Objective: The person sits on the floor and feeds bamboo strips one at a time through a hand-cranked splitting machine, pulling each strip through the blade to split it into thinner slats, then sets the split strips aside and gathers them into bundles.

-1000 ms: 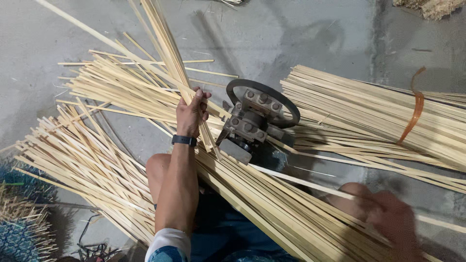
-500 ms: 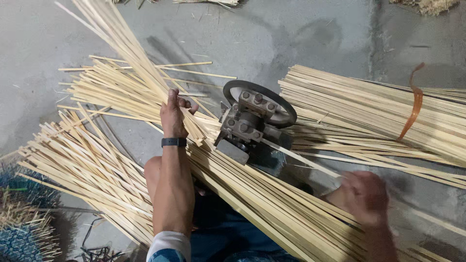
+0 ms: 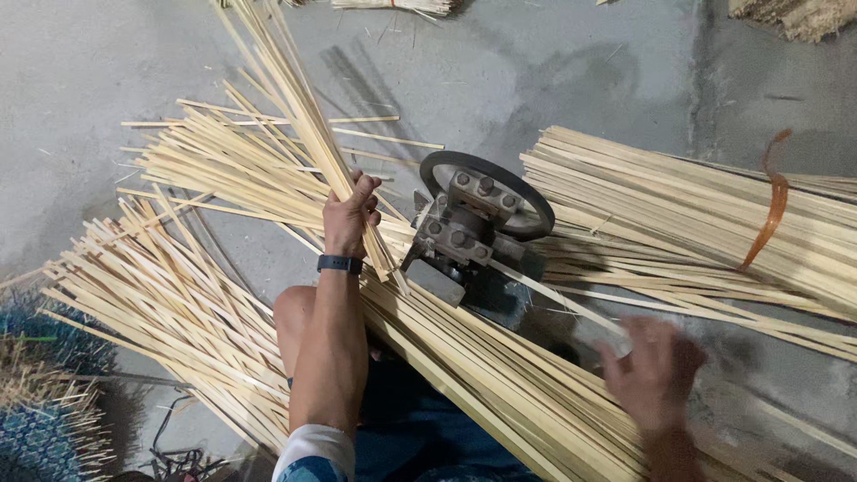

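Left hand [image 3: 350,214] clenched around a fistful of thin bamboo strips [image 3: 295,107], taken near their lower ends, with the long part fanning up and away above the grip and only short tips sticking out below it, toward the small metal machine with a black wheel [image 3: 482,210] just to the right of the grip. Probably very light, each strip, and springy rather than stiff: bending easily, sliding against each other, with sharp edges perhaps, so better gripped firmly as a bunch close to one end than in the middle, where the free ends would droop and spread. Right hand [image 3: 656,370] blurred, low and to the right of the machine, closed loosely around one single strip [image 3: 553,299] coming out of the machine; fingers not sharp enough to be sure how tight. Under and behind the left grip, a big loose pile of strips [image 3: 178,295] on the concrete floor [image 3: 89,107]; below the right grip, a thick sheaf [image 3: 500,393] lying across the lap; far beyond the right grip, a tied bundle [image 3: 696,214] with an orange band [image 3: 769,214].
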A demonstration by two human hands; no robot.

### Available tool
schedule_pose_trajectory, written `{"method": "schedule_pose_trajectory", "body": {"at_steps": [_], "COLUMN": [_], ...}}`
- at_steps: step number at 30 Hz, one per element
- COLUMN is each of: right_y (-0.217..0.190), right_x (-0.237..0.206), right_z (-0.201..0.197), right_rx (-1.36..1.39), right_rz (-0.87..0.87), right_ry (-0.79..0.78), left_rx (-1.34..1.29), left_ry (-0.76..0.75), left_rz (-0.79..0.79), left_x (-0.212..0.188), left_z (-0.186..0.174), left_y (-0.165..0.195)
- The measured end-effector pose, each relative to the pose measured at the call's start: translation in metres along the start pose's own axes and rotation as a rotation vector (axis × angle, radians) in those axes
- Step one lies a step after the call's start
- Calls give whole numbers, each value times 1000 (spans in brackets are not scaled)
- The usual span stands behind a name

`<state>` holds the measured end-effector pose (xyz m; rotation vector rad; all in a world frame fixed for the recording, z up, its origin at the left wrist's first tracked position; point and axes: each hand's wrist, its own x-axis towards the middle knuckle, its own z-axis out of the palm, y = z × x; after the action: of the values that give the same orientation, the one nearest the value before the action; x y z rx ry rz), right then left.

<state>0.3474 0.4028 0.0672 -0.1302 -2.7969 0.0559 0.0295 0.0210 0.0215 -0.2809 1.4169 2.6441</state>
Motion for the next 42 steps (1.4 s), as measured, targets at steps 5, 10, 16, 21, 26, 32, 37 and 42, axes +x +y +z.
{"method": "schedule_pose_trajectory", "body": {"at_steps": [5, 10, 16, 21, 26, 32, 37, 42], "right_y": [24, -19, -55, -55, -12, 127, 188, 136], "right_x": [19, 9, 4, 0, -24, -65, -90, -59], "right_z": [-5, -1, -4, 1, -3, -17, -19, -6], "right_rx": [57, 185, 394, 497, 439, 96, 302, 148], "right_rz": [314, -89, 298, 398, 45, 589, 627, 644], "right_ry": [-245, 92, -707, -600, -222, -598, -467, -448], "left_rx": [53, 43, -3, 2, 17, 14, 74, -102], "left_ry": [-17, -26, -32, -33, -12, -21, 87, 87], "left_rz": [6, 25, 4, -22, -35, -22, 0, 57], "left_x": [0, 0, 2, 3, 2, 4, 12, 14], "left_z": [4, 8, 11, 12, 13, 8, 3, -6], "left_y": [-3, -3, -3, -1, 0, 0, 6, 11]}}
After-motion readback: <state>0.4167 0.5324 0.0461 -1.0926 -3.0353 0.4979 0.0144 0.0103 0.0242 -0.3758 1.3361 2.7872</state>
